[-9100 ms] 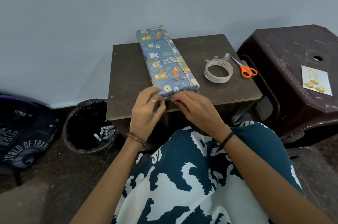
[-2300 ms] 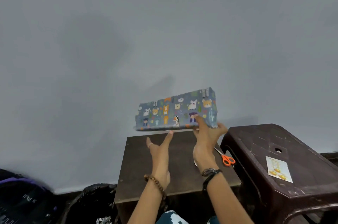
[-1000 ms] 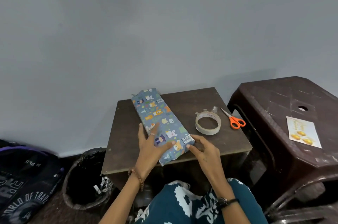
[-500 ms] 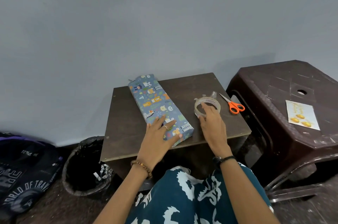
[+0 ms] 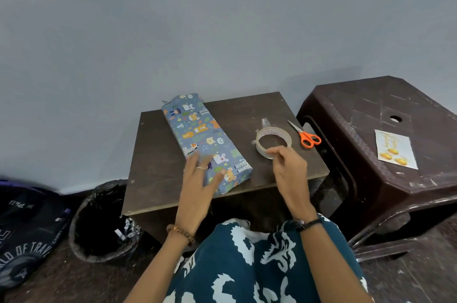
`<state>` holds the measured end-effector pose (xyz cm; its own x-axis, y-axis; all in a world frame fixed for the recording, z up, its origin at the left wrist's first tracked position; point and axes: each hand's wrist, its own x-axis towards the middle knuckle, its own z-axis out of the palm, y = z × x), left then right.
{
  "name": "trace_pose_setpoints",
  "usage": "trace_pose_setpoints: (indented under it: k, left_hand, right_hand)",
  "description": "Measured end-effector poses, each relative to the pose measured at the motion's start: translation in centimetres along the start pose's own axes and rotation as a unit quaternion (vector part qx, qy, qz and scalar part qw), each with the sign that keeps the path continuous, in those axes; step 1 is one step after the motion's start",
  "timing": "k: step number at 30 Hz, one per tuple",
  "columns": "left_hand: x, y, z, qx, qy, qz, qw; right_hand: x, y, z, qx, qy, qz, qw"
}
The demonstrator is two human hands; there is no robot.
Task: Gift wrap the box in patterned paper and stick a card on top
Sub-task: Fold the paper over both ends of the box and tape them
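The long box [image 5: 201, 137], wrapped in blue paper with cartoon animals, lies diagonally on the small brown table [image 5: 153, 174]. My left hand [image 5: 200, 186] rests flat on its near end, fingers spread. My right hand [image 5: 288, 166] pinches the near rim of the clear tape roll [image 5: 273, 138] and holds it tilted up off the table, right of the box. The white card [image 5: 395, 149] with yellow pictures lies on the dark plastic stool [image 5: 358, 114] at the right.
Orange-handled scissors [image 5: 306, 137] lie at the table's right edge, beyond the tape. A black bin [image 5: 99, 218] with paper scraps stands on the floor at the left, a dark bag [image 5: 27, 228] beside it. A grey wall is close behind the table.
The box was held up in the air, then laid on the table. My right hand left the box, reached the tape roll and has lifted its near side; my left hand stays on the box.
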<state>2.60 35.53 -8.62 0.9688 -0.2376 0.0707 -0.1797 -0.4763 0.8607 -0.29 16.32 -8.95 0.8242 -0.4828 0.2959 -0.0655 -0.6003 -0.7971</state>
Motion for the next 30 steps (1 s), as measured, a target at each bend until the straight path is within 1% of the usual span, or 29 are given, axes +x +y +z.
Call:
trace_pose_setpoints:
  k: [1,2,3,5,7,9,11,13,16,18,21,24,28,30]
  left_hand:
    - [-0.2,-0.1,-0.1,-0.071,0.046,-0.035,0.996]
    - [-0.3,0.0,-0.2,-0.138,0.086,-0.076,0.984]
    - [-0.3,0.2,-0.3,-0.206,0.109,-0.121,0.965]
    - [-0.2,0.8,-0.4,-0.301,0.110,-0.200,0.926]
    - [0.5,1.1,-0.4,-0.344,0.102,-0.243,0.901]
    - [1.6,1.3,-0.6,-0.364,0.100,-0.283,0.882]
    - [2.4,1.6,-1.0,-0.357,0.083,-0.305,0.879]
    - [2.8,1.9,-1.6,-0.353,0.060,-0.321,0.877]
    - [3.2,2.4,-2.5,-0.357,0.039,-0.315,0.878]
    - [3.5,3.1,-3.5,-0.373,0.033,-0.299,0.878]
    - [3.9,3.9,-5.2,-0.362,0.000,-0.255,0.896]
    - [3.9,4.2,-6.4,-0.362,-0.046,-0.211,0.907]
    - [3.4,5.1,-7.4,-0.383,-0.136,-0.180,0.896]
    - [3.3,5.2,-7.6,-0.383,-0.183,-0.173,0.889]
  right_hand:
    - [-0.4,-0.4,0.4,0.034,-0.015,0.009,0.999]
    - [-0.7,-0.8,0.8,0.059,-0.036,0.026,0.997]
    - [-0.9,-1.2,1.1,0.077,-0.065,0.046,0.994]
    - [-1.1,-1.7,1.8,0.095,-0.123,0.075,0.985]
    - [-1.3,-1.9,2.5,0.094,-0.155,0.077,0.980]
    - [-1.4,-1.9,3.0,0.094,-0.155,0.090,0.979]
    - [-1.5,-2.1,2.9,0.119,-0.145,0.111,0.976]
    - [-1.6,-2.5,2.2,0.188,-0.143,0.128,0.963]
    - [-1.9,-2.9,1.1,0.290,-0.163,0.153,0.931]
    - [-2.3,-2.9,0.8,0.313,-0.188,0.160,0.917]
    - [-2.7,-2.7,0.7,0.360,-0.204,0.164,0.895]
    - [-1.9,-3.4,0.2,0.419,-0.184,0.183,0.870]
    - [0.7,-5.3,-1.9,0.505,-0.138,0.188,0.831]
    - [1.8,-6.3,-3.2,0.513,-0.121,0.176,0.832]
